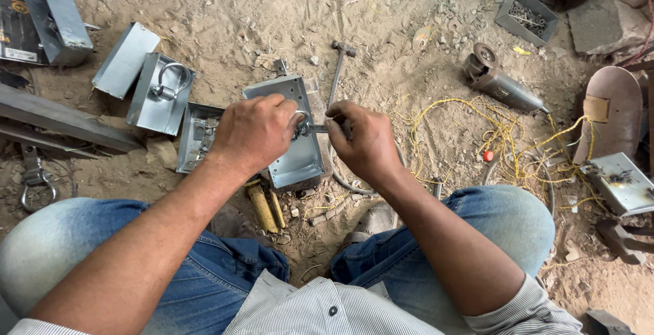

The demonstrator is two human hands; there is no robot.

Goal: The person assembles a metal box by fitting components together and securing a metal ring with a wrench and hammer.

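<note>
The fingers of the left hand (253,133) are curled down over the top of a grey metal lock box (289,134). They press on a round ring at the box's 3 o'clock side. The fingers of the right hand (364,141) are pinched shut on a thin metal bolt (317,129). The bolt lies flat. Its long way runs from 3 o'clock to 9 o'clock, pointing from the right hand into the ring. So the box sits at 9 o'clock from the right fingers, very close, and both hands almost meet there.

The box rests on the sandy ground (409,28) between the knees. A hammer (338,69) lies at 12 o'clock, just behind the hands. More grey boxes (160,93) lie at 9 o'clock. A grinder (501,83) and a tangle of yellow string (497,137) lie at 3 o'clock. A yellow tool (262,207) lies at 6 o'clock, near the box.
</note>
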